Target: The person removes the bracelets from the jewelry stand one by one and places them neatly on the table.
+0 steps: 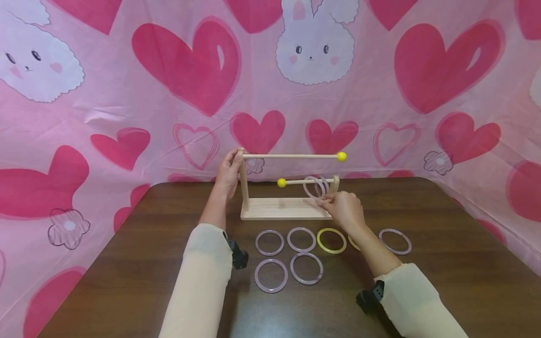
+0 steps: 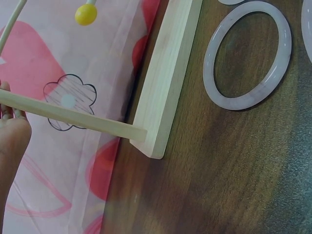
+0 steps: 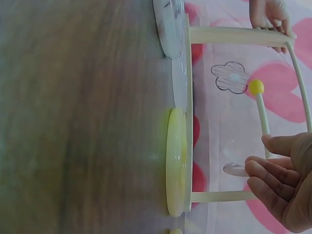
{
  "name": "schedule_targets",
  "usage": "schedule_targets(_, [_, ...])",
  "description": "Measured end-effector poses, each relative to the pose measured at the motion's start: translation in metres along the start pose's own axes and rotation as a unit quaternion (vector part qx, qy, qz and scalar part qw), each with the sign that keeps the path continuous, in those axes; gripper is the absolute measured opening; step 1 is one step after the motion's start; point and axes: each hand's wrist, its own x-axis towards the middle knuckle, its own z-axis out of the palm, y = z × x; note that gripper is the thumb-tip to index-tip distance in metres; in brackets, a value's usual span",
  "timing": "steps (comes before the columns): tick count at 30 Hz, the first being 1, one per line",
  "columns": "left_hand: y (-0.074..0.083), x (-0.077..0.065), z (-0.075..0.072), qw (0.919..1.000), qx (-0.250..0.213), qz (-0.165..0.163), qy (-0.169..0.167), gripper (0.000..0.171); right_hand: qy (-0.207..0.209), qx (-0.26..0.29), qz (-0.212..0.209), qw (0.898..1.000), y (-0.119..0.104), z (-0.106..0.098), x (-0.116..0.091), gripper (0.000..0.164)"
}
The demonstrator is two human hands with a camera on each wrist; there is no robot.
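Observation:
My left hand [image 1: 228, 174] grips the top of the tall post of a wooden rack [image 1: 287, 210] with two yellow-tipped rods. In the right wrist view this hand [image 3: 271, 22] is partly behind the post. My right hand [image 1: 347, 211] is by the lower rod [image 1: 297, 181], its fingertips at the bottom of pale lilac bangles [image 1: 307, 190] that hang there. Seen from the right wrist, the fingers [image 3: 268, 183] lie fairly straight, thumb apart from them, beside a bangle [image 3: 235, 169] they partly hide. How many bangles hang is unclear.
Before the rack, several lilac bangles [image 1: 271, 276] lie flat on the brown table [image 1: 139, 281], with a yellow bangle [image 1: 331, 241] among them. Another yellowish bangle [image 1: 354, 242] is partly under the right forearm. A pink heart-print cloth [image 1: 262, 94] hangs behind.

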Motion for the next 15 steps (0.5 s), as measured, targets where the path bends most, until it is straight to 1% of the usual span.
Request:
schedule_targets(6, [-0.001,0.001,0.0,0.9999,-0.01,0.004,-0.002,0.011,-0.005,0.007,0.031,0.999,0.002,0.001,0.004,0.031])
schedule_targets(11, [-0.002,0.002,-0.001,1.0,-0.007,-0.002,0.0,0.012,0.003,0.013,0.027,1.0,0.003,0.004,0.008,0.028])
schedule_targets(15, [-0.002,0.002,-0.001,1.0,-0.004,-0.005,0.003,0.011,0.021,0.023,0.02,0.999,0.004,0.01,0.013,0.024])
